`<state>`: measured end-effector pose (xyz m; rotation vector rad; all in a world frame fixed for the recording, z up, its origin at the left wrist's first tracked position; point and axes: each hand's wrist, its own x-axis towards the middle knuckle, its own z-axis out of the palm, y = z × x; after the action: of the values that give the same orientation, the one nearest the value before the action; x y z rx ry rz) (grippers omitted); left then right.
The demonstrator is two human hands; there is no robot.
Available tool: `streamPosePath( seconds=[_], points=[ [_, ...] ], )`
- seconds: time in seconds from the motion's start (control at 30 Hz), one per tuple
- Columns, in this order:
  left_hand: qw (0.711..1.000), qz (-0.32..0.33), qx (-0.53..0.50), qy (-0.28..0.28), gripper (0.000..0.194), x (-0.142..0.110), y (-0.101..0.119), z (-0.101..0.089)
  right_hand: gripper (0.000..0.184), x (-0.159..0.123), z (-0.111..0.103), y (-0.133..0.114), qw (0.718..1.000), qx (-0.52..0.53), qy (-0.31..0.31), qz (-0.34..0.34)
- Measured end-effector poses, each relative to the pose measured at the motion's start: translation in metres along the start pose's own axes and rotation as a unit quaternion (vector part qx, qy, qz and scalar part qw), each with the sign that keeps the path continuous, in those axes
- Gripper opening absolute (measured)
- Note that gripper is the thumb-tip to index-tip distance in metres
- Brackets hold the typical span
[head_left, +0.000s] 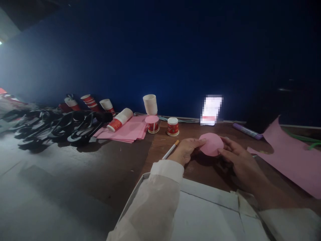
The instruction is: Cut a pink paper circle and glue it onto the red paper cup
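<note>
Between my two hands is a pink paper circle (211,145), raised a little over the brown table. My left hand (187,149) pinches its left edge, thumb on top. On the opposite edge, my right hand (234,155) grips it between thumb and fingers. A white pen with an orange end (171,149) lies beside my left wrist. Behind my hands stands an upside-down red paper cup (173,127). Left of that, another upside-down red cup (153,127) has a pink paper circle (151,119) on its base.
A cut pink sheet (298,155) and a purple marker (247,131) lie to the right. Pink sheets (130,130) bear a paper cup stack (120,119). Black straps (82,129) crowd the left. A bright, pixelated phone-like screen (212,110) leans on the dark blue wall. White cardboard (205,207) is nearest me.
</note>
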<state>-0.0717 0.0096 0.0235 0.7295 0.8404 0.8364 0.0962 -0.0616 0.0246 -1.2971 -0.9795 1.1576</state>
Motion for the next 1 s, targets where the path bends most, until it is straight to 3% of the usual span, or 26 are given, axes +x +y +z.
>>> streamPosePath(
  seconds=[0.3,0.4,0.5,0.57,0.67,0.73,0.8,0.83,0.9,0.97,1.0],
  points=[
    [0.996,-0.047,-0.011,-0.071,0.032,-0.005,-0.001,0.002,0.064,0.000,0.003,0.005,0.999,0.036,-0.008,0.013],
    [0.997,-0.037,-0.022,-0.057,0.028,-0.002,-0.001,0.002,0.065,-0.003,0.007,0.001,0.999,0.032,-0.009,0.013],
    [0.999,-0.019,-0.049,-0.011,0.022,0.001,0.000,0.000,0.062,-0.004,0.006,-0.008,0.997,-0.060,0.046,-0.021],
    [0.998,-0.006,-0.059,0.024,0.015,0.003,0.001,-0.001,0.058,0.001,-0.002,-0.010,0.975,-0.171,0.127,-0.062],
    [0.998,0.022,-0.029,0.049,0.008,0.006,0.001,-0.001,0.055,0.017,-0.023,-0.005,0.909,-0.321,0.241,-0.114],
    [0.995,0.046,0.060,0.059,0.015,0.006,0.000,-0.001,0.054,0.028,-0.039,0.003,0.871,-0.396,0.242,-0.161],
    [0.966,0.091,0.224,0.087,0.023,0.004,-0.001,-0.001,0.054,0.036,-0.051,0.010,0.829,-0.474,0.220,-0.198],
    [0.929,0.135,0.323,0.115,0.027,0.002,-0.001,-0.001,0.055,0.039,-0.055,0.012,0.813,-0.500,0.222,-0.199],
    [0.829,0.229,0.477,0.181,0.035,-0.002,0.002,-0.003,0.058,0.042,-0.059,0.016,0.796,-0.544,0.193,-0.180],
    [0.757,0.297,0.531,0.237,0.035,-0.006,0.009,-0.007,0.058,0.042,-0.058,0.018,0.790,-0.569,0.170,-0.153],
    [0.738,0.317,0.532,0.267,0.033,-0.007,0.014,-0.011,0.057,0.042,-0.057,0.019,0.788,-0.576,0.166,-0.142]
  ],
)
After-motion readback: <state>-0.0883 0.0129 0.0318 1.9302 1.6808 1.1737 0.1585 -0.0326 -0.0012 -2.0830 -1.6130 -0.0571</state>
